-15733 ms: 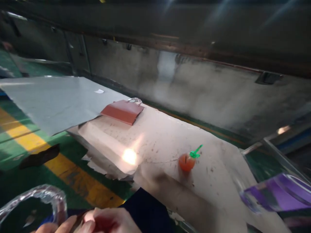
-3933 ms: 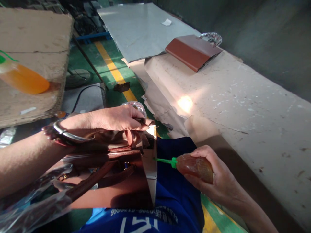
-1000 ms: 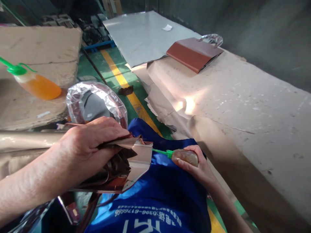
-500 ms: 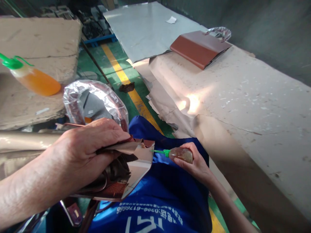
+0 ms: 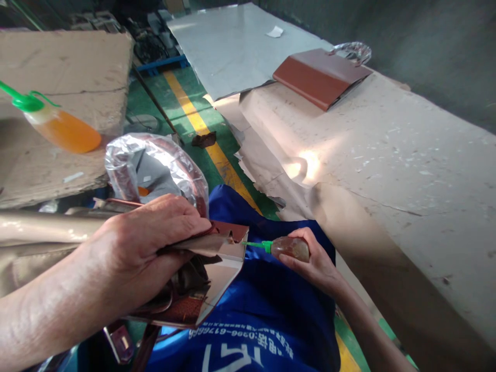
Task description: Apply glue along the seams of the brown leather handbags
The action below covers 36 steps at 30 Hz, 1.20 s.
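Green floor [image 5: 166, 98], two bags [image 5: 186, 310] [image 5: 320, 77], two bottles [image 5: 290, 249] [image 5: 65, 129].

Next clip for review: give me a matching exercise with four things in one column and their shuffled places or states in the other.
1. brownish bottle
2. orange-filled bottle
3. blue cloth
4. left hand

A. bears white lettering
B. gripping the open brown bag
C. held in the right hand
D. on the brown board

Pairs: 1-C, 2-D, 3-A, 4-B

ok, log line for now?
left grip: holds bag | right grip: holds bottle | nozzle: at bag edge | other bag: on table
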{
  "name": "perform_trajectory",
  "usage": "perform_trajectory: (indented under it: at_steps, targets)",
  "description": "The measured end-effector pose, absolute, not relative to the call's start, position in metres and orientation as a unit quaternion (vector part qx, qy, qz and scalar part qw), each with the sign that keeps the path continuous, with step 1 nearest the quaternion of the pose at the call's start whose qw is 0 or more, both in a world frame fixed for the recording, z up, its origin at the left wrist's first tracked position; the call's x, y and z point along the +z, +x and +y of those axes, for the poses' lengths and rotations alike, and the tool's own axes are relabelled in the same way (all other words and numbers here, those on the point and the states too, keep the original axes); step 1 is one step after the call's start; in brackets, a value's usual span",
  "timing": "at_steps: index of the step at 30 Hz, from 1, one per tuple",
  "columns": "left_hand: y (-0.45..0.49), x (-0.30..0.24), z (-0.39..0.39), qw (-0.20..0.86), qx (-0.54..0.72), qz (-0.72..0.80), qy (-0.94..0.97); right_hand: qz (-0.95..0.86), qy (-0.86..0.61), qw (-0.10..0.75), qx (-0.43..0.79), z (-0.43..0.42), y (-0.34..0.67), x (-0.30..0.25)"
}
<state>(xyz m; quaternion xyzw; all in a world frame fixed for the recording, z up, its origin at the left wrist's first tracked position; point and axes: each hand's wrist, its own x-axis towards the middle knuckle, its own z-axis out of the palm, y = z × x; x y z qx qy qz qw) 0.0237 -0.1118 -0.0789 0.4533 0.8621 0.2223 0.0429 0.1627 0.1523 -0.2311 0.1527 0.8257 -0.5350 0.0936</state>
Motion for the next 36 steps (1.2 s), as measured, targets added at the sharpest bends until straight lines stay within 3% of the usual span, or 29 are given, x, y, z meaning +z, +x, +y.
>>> perform_trajectory:
  at_steps: [4,15,25,31,36]
  targets:
    - [0.029,-0.079,-0.113,0.046,0.269,0.831,0.485,0.820,0.128,0.134,-0.542,0.150,0.167,-0.227]
    - [0.050,-0.078,-0.127,0.035,0.210,0.851,0.480,0.803,0.148,0.148,-0.558,0.146,0.177,-0.222]
    - [0.056,-0.082,-0.128,0.016,0.221,0.852,0.475,0.822,0.155,0.125,-0.533,0.141,0.176,-0.224]
    - [0.048,-0.082,-0.129,0.011,0.247,0.850,0.465,0.847,0.172,0.042,-0.501,0.143,0.166,-0.224]
    - [0.040,-0.080,-0.125,0.010,0.246,0.840,0.483,0.841,0.165,0.077,-0.510,0.143,0.165,-0.219]
